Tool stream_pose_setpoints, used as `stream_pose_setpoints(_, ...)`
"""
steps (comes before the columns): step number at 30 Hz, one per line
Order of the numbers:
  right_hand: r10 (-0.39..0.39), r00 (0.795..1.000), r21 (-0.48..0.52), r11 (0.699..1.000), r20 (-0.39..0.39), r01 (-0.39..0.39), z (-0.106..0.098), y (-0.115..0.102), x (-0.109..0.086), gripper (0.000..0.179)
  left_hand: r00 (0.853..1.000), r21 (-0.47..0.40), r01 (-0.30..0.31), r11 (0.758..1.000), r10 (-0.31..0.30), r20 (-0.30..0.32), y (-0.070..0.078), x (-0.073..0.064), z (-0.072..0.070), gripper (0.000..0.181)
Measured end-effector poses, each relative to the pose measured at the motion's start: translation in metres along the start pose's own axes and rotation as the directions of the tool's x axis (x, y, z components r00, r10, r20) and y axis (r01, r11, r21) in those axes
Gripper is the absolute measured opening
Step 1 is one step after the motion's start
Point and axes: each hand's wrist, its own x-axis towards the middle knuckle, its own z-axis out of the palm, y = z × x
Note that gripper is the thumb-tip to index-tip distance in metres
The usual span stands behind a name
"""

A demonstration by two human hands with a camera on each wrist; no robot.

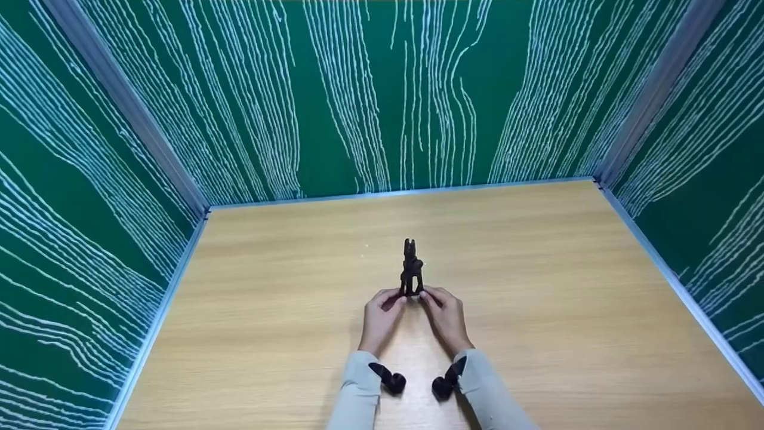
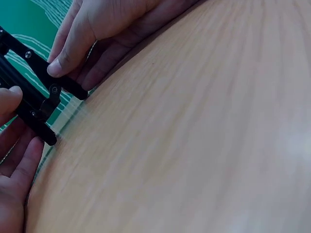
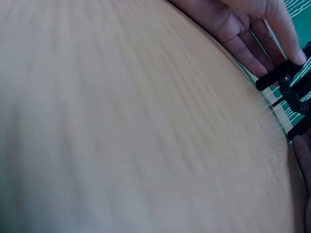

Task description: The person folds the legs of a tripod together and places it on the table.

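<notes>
A small black mini tripod (image 1: 410,267) stands upright near the middle of the table, its legs spread and its top forked. My left hand (image 1: 381,316) pinches the lower part of its left leg between thumb and fingers. On the other side, my right hand (image 1: 446,313) grips the right leg the same way. The left wrist view shows hinged braces between the legs of the tripod (image 2: 35,59), with rounded leg ends close to the tabletop. Only part of the tripod (image 3: 272,77) enters the right wrist view, at its right edge.
A light wooden table (image 1: 268,310) spreads under both hands. Green panels (image 1: 334,143) with white wavy lines surround it at the back and sides, meeting at grey corner posts (image 1: 656,89). Small black devices (image 1: 391,381) are strapped at both wrists.
</notes>
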Motion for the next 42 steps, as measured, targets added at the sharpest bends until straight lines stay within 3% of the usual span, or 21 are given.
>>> stream_pose_setpoints(10, 0.005, 1.000, -0.006, 1.000, 0.011, -0.005, 0.002, 0.001, 0.001, 0.018, 0.995, -0.014, 0.046, 0.999, -0.044, 0.095, 0.007, 0.005, -0.008, 0.039)
stream_pose_setpoints(17, 0.017, 1.000, -0.003, 1.000, 0.010, -0.017, 0.000, 0.002, 0.002, 0.018, 0.993, -0.075, 0.059, 0.995, -0.051, 0.110, 0.028, 0.016, -0.011, 0.046)
stream_pose_setpoints(24, 0.024, 1.000, -0.024, 0.999, 0.013, -0.023, -0.002, 0.001, 0.002, 0.018, 0.990, -0.051, -0.035, 0.998, 0.042, 0.136, 0.061, 0.030, -0.012, 0.046)
stream_pose_setpoints(31, 0.019, 1.000, -0.027, 0.999, 0.012, -0.019, -0.003, -0.001, 0.000, 0.018, 0.983, -0.093, -0.107, 0.990, 0.120, 0.142, 0.089, 0.040, -0.010, 0.045)
stream_pose_setpoints(42, 0.029, 0.999, 0.007, 1.000, 0.036, -0.029, -0.005, -0.002, 0.000, 0.019, 0.981, 0.007, -0.141, 0.990, 0.139, 0.132, 0.121, 0.045, -0.003, 0.037)
